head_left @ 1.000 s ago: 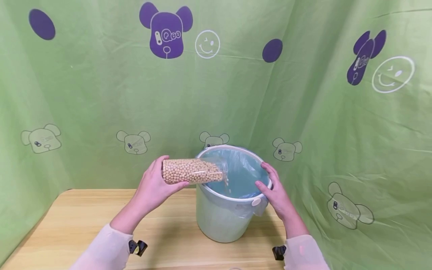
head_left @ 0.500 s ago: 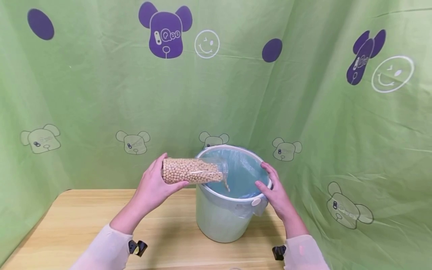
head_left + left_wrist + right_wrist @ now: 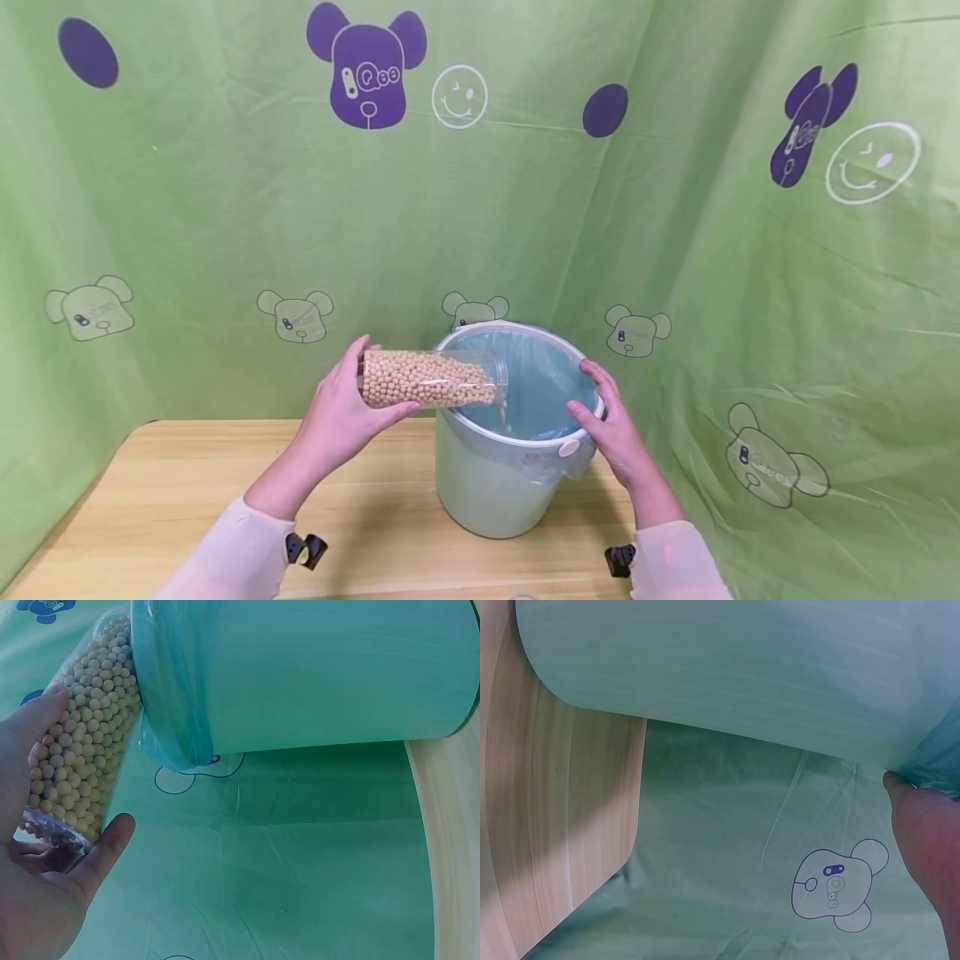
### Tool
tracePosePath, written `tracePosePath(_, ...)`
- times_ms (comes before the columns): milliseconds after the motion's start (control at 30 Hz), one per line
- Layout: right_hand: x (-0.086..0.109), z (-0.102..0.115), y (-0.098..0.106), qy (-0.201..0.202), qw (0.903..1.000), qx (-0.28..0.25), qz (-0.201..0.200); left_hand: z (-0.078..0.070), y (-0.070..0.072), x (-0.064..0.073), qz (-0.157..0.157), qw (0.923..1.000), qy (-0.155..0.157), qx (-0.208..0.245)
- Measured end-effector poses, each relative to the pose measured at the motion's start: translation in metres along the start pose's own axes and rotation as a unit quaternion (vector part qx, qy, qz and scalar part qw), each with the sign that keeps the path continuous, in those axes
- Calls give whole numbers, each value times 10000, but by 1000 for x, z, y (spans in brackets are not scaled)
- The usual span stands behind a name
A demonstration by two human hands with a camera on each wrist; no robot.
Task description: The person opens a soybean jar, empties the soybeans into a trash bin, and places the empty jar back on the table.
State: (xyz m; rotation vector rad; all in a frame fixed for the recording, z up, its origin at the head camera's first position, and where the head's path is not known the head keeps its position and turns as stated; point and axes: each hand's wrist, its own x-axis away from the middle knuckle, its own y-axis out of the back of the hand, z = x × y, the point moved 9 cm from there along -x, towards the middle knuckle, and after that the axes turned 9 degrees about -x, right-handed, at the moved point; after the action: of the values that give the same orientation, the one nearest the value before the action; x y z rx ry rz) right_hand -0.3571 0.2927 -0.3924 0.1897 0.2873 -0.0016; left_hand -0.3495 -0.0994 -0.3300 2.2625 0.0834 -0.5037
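My left hand (image 3: 339, 417) grips the base end of a clear jar (image 3: 427, 380) of round beige beans, lying on its side in the air. Its mouth reaches over the left rim of a pale green trash can (image 3: 491, 492). A thin stream of beans (image 3: 505, 414) falls from the mouth into the can. A bluish plastic bag (image 3: 536, 358) lines the can and folds over its rim. My right hand (image 3: 617, 429) holds the can's right rim, thumb and fingers over the edge. In the left wrist view, the jar (image 3: 90, 724) touches or overlaps the bagged rim. The can's bottom is hidden.
The can stands on a light wooden table (image 3: 195, 492). Green fabric (image 3: 225, 208) printed with bear heads and smiley faces hangs behind and at both sides. A white button (image 3: 570, 448) sits on the can's front rim.
Beans keep falling from the jar, and the stream's shape varies. The fingers of my left hand shift slightly at the jar's base. The can and my right hand stay in place.
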Motion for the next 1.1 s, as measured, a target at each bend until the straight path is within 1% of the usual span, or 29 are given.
tracePosePath(467, 0, 1, 0, 17, 10000, 32, -1, -1, 1, 0, -30, 10000, 17, 12)
tracePosePath(767, -1, 1, 0, 61, 10000, 45, 10, 2, -1, 1, 34, 9999, 113, 31)
tracePosePath(1100, 0, 1, 0, 43, 10000, 30, 9, 2, 0, 0, -49, 10000, -33, -81)
